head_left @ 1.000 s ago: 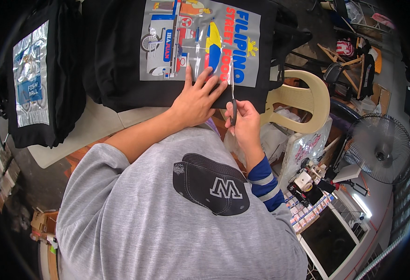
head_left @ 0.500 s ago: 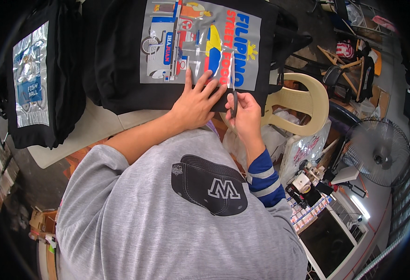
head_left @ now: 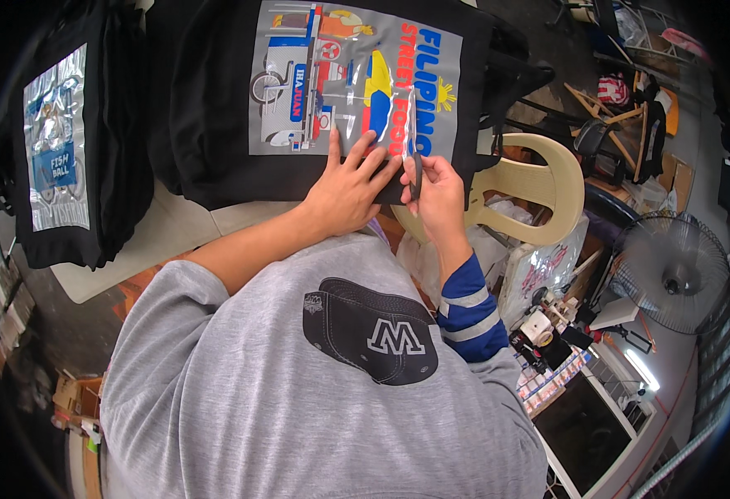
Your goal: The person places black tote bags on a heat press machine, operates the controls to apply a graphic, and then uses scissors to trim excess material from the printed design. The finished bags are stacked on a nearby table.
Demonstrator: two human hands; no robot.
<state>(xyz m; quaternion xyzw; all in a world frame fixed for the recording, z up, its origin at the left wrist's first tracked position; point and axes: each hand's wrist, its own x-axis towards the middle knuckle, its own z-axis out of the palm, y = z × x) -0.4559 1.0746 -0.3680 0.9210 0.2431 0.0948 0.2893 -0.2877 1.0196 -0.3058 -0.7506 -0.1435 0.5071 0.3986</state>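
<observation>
A black shirt (head_left: 215, 150) lies flat on the table, bearing a large grey print (head_left: 298, 50) with a colourful vehicle and lettering. My left hand (head_left: 347, 185) presses flat on the print's lower edge, fingers spread. Right beside it, my right hand (head_left: 436, 193) pinches a thin dark tool (head_left: 416, 170) at the print's lower right part. A narrow clear film strip (head_left: 409, 116) stands up from the print above the tool. The tool's tip is hidden by my fingers.
A second stack of black shirts with a silver print (head_left: 57, 150) lies at the left. A beige plastic chair (head_left: 540, 191) stands right of the table edge. A fan (head_left: 673, 270), clutter and a dark screen (head_left: 585, 424) fill the right side.
My right hand has crept slightly up toward the print with the tool. The clear strip now stands a little higher. My left hand stays pressed in place.
</observation>
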